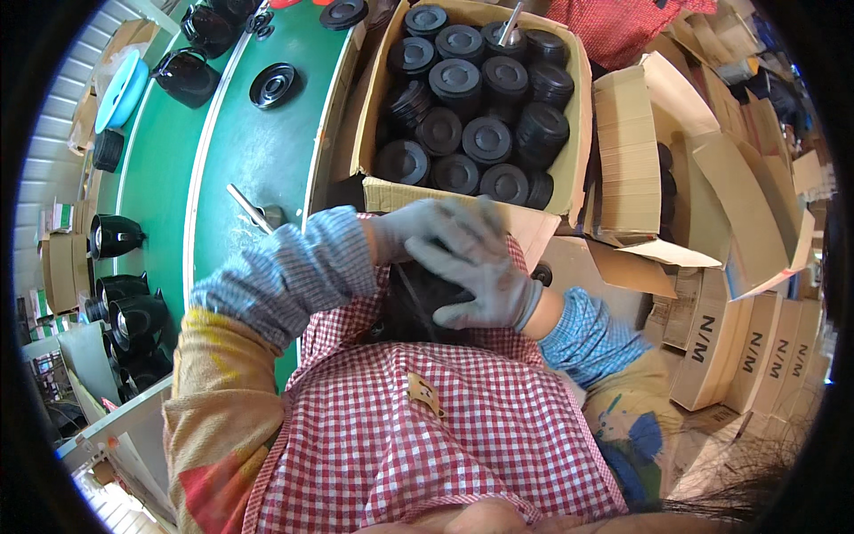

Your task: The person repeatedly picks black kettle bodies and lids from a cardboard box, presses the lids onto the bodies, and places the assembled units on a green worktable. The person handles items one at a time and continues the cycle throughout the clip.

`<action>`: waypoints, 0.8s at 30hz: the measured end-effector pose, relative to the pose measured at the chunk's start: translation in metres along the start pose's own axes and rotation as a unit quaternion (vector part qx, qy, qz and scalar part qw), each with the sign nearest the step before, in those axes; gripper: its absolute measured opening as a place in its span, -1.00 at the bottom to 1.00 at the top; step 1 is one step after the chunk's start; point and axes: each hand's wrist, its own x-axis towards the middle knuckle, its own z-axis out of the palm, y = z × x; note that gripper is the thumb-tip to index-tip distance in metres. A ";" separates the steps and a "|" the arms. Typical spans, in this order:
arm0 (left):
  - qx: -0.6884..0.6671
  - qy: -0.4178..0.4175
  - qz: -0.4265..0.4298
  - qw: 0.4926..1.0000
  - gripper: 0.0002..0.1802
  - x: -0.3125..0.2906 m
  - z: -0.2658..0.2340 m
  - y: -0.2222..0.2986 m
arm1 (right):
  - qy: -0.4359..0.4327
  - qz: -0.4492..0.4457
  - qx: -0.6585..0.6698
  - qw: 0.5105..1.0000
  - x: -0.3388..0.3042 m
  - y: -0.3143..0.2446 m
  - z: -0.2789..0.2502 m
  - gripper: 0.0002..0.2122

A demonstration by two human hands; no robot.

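Both hands wear grey gloves and cross over each other above my lap. My left hand (400, 233) reaches in from the left, its fingers blurred and partly covered. Lying across it, my right hand (489, 283) has its fingers stretched out and its thumb apart. Right beneath them is a glossy black thing (414, 298) in front of my red checked apron (356, 392); the hands hide much of it, and its kind does not show. I cannot tell whether either hand grips it.
A carton (378, 191) of stacked black round parts (455, 78) stands just ahead. On the green bench (258, 160) at left are a black lid (274, 86), a metal rod (251, 209), black jugs (187, 78) and a light-blue basin (123, 89). Open cartons (627, 156) crowd the right.
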 end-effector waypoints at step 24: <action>-0.216 0.378 -0.190 0.880 -0.11 -0.039 0.042 0.071 | 0.353 0.146 0.172 0.908 -0.081 -0.021 0.028 -0.39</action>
